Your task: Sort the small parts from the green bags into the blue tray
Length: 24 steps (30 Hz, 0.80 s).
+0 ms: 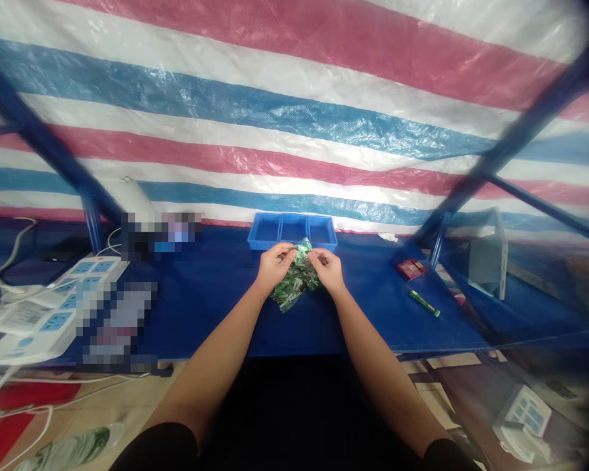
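Between my two hands is a small shiny green foil packet [303, 247]. My left hand [275, 267] pinches its left edge, and my right hand [328, 268] grips the right edge. Below them, a heap of similar green and silver foil packets [290, 292] lies on the blue table [201, 294]; my fingers partly cover the heap. Right behind my hands stands a row of three joined blue bins [293, 230], its front partly hidden by the hands and the packet.
A dark red box [411, 269] and a slim green stick packet [425, 304] lie to the right. White power strips [53, 314] with cables crowd the left. Blue metal posts [436, 235] frame the table, with a striped tarp [294, 131] behind.
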Tool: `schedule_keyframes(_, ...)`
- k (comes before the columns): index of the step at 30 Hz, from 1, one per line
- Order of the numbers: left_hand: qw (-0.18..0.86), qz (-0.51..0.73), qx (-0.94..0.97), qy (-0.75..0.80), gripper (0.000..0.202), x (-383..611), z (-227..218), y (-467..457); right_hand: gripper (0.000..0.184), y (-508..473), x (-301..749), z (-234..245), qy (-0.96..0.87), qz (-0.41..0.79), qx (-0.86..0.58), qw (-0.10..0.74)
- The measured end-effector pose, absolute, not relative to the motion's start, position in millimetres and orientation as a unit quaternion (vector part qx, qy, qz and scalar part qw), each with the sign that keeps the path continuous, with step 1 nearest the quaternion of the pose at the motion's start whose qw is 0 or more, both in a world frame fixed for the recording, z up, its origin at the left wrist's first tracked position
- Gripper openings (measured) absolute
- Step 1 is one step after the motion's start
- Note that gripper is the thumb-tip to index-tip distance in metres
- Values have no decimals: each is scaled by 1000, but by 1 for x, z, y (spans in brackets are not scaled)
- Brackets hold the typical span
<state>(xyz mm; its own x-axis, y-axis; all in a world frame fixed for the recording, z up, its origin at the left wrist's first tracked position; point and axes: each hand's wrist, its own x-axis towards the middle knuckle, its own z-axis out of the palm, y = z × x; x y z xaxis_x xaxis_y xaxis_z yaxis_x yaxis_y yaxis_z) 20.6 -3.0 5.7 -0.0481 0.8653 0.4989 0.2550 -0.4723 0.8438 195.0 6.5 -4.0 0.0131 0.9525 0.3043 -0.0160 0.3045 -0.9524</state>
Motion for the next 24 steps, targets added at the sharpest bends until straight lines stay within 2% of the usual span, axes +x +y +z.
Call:
schedule_keyframes(3,266,576,635,441,25,20,4,-1,31,6,195,-5,-581,405,-417,570)
schedule_keyframes(12,271,538,666,440,32,23,11,-9,28,4,193,1,-537,411,-393,624)
schedule_keyframes(18,237,528,692,432,20,23,16,-9,26,3,191,-2,-576,403,-373,606)
schedule_keyframes(24,246,579,638,444,21,22,10,-4,36,4,191,-5,-571,425,-376,593)
